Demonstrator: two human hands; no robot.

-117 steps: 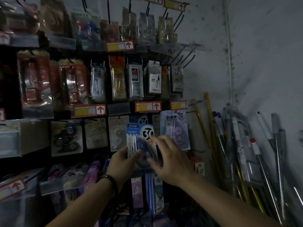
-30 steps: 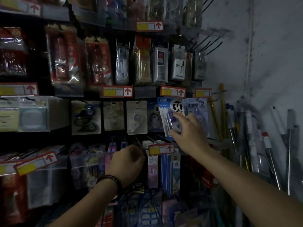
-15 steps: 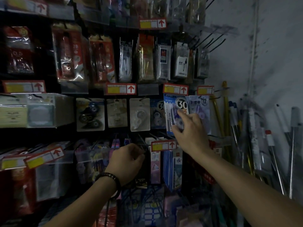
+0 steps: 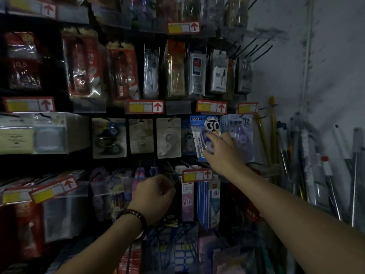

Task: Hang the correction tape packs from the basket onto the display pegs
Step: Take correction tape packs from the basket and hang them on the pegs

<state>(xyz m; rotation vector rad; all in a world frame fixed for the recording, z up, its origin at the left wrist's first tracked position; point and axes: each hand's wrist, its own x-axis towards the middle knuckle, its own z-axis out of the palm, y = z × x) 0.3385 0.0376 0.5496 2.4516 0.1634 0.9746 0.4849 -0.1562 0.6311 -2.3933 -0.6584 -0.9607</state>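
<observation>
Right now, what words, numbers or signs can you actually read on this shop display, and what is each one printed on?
"30": blue correction tape pack, held by the right hand.
"CORRECTION TAPE": along the side of that same pack.
"12": pale purple pack beside it.
"28": tall red pack, upper row.
"0.5": dark red pack, far left.
Price tags: red up-arrows; their small print is unreadable.

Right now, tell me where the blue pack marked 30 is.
Head view, right of centre: the right hand holds the blue pack marked 30 at the middle peg row, just left of the lilac packs marked 12.
</observation>
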